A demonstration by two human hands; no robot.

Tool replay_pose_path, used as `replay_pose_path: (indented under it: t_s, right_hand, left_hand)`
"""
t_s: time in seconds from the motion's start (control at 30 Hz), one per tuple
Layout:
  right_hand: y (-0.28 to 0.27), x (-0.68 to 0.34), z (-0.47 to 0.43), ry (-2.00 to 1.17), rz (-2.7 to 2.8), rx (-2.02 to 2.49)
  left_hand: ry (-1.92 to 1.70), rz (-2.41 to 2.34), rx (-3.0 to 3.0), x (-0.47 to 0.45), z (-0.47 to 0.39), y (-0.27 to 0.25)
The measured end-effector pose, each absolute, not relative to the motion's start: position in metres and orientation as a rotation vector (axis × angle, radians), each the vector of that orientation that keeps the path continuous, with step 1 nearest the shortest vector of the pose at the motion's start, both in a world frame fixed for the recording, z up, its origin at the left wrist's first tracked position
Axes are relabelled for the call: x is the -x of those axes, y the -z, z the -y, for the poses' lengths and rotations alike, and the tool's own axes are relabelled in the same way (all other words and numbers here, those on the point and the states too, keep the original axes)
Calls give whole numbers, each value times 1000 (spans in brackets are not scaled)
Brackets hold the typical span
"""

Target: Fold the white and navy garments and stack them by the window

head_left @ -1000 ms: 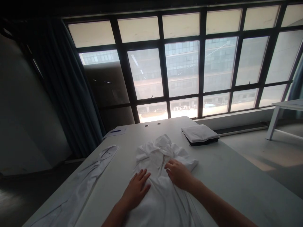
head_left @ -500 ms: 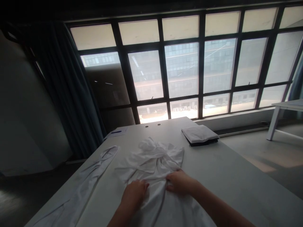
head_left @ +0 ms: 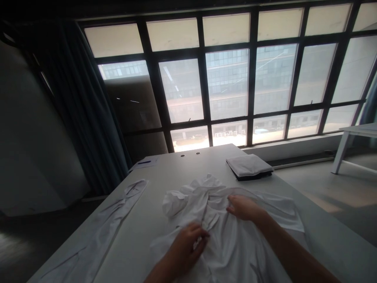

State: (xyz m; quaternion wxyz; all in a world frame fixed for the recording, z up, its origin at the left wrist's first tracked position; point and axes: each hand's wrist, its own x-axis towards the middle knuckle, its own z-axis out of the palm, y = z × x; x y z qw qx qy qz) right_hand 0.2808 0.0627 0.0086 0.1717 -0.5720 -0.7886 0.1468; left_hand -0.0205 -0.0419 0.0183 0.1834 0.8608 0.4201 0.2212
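A crumpled white shirt (head_left: 232, 243) lies spread over the near part of the white table (head_left: 318, 239), its folds bunched towards the far end. My left hand (head_left: 188, 245) is over the shirt's left side, with thumb and fingertips brought together on the cloth near a strip that looks like a placket. Farther up and to the right, my right hand (head_left: 244, 208) pinches the fabric between thumb and fingers. Shirt cloth fans out to the right beyond my right forearm.
Along the table's left edge lies another white garment (head_left: 103, 228), long and rumpled. A folded stack of white and dark cloth (head_left: 249, 166) sits at the far right. Paper with a pen (head_left: 144, 162) lies at the far left. Windows stand behind; another table (head_left: 343, 151) is at right.
The shirt has been spread wider, with cloth now reaching to the right. My right hand has moved up and right; my left hand has shifted right and slightly down.
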Motion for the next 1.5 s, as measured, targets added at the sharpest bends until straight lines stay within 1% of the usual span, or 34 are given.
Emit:
replay_pose_path:
  t_s: [0.07, 0.13, 0.23, 0.3, 0.4, 0.57, 0.7, 0.83, 0.93, 1.03, 1.2, 1.3, 1.43, 1.5]
  right_hand:
    - [-6, -262, -51, -462, 2323, 1613]
    - [0, -240, -40, -529, 2411, 1670]
    - [14, -215, -33, -546, 2447, 1815]
    - [24, -211, -39, -533, 2453, 1785]
    - [33, -228, -58, -560, 2490, 1619]
    - [28, -264, -83, -303, 2330, 1725]
    - [19, -249, -73, -172, 2252, 1737]
    - [30, -202, -44, -217, 2269, 1499]
    - [47, -173, -26, -293, 2260, 1510]
    - [57, -163, -22, -348, 2270, 1539]
    - [52, -166, -27, -360, 2164, 1416]
    - [48, -166, -27, -492, 2030, 1217]
    - [46, -172, -40, -964, 1352, 1054]
    - [42, -181, -53, -1100, 1096, 1042]
  left_hand:
    - [-693, -1370, -2535, 48, 15, -6]
    - [-586, -1556, -2567, 78, -8, 10]
    - [-325, -1770, -2438, 112, -29, 32]
    - [-246, -1858, -2377, 122, -33, 36]
    - [-207, -1957, -2294, 126, -31, 26]
    - [-202, -2033, -2233, 130, -27, 8]
    - [-267, -2108, -2408, 124, -27, 33]
    - [-271, -2132, -2497, 124, -35, 69]
    - [-271, -2041, -2532, 132, -41, 82]
    - [-324, -1993, -2550, 136, -43, 84]
    - [-273, -1969, -2484, 133, -40, 77]
    - [-250, -1960, -2458, 133, -41, 71]
    - [-158, -2033, -2403, 139, -45, 64]
    - [-137, -2127, -2348, 144, -48, 63]
